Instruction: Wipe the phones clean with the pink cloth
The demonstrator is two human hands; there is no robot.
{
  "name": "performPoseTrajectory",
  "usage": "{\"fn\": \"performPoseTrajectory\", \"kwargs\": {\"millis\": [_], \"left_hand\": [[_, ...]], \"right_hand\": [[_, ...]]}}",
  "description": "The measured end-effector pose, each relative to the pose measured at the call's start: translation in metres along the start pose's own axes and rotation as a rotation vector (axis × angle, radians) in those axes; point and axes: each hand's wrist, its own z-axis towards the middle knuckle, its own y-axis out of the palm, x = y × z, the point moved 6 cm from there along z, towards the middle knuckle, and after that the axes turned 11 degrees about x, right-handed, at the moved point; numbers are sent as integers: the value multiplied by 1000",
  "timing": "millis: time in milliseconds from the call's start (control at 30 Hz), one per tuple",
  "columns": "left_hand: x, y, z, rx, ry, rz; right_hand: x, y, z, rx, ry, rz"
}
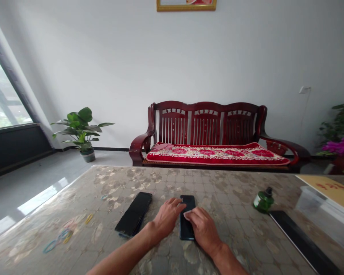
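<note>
A dark smartphone (187, 232) lies flat on the patterned tablecloth between my hands, its long side pointing away from me. My left hand (168, 214) comes over its left edge, fingers stretched across the upper part of the screen. At the right edge, my right hand (204, 228) has its fingers pinched together over the middle of the screen. Something small and whitish shows at those fingertips, too small to name. Left of my left hand lies a second dark phone (134, 214), tilted at an angle and apart from both hands.
On the patterned table (232, 244), yellow and blue rubber bands (65, 235) lie at left. A green bottle (263, 200), a long black strip (302, 240) and a clear plastic box (323, 214) are at right. Beyond stand a wooden bench (206, 128) and a potted plant (84, 131).
</note>
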Motion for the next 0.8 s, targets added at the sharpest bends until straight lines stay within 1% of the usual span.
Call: {"fn": "performPoseTrajectory", "kwargs": {"millis": [133,233,367,467,567,700,800], "left_hand": [[5,9,33,-129,266,143],[6,18,49,-182,335,209],[7,25,59,-232,375,208],[4,25,62,-273,358,212],[-3,22,63,-316,292,222],[-16,15,59,-348,165,225],[-24,9,51,-363,79,211]], "right_hand": [[1,3,0,-7,7,-16],[1,3,0,-17,5,0],[0,1,0,-7,-13,36],[2,-1,1,10,12,58],[9,-3,2,64,72,100],[29,-7,2,187,198,167],[46,-10,1,285,292,180]]}}
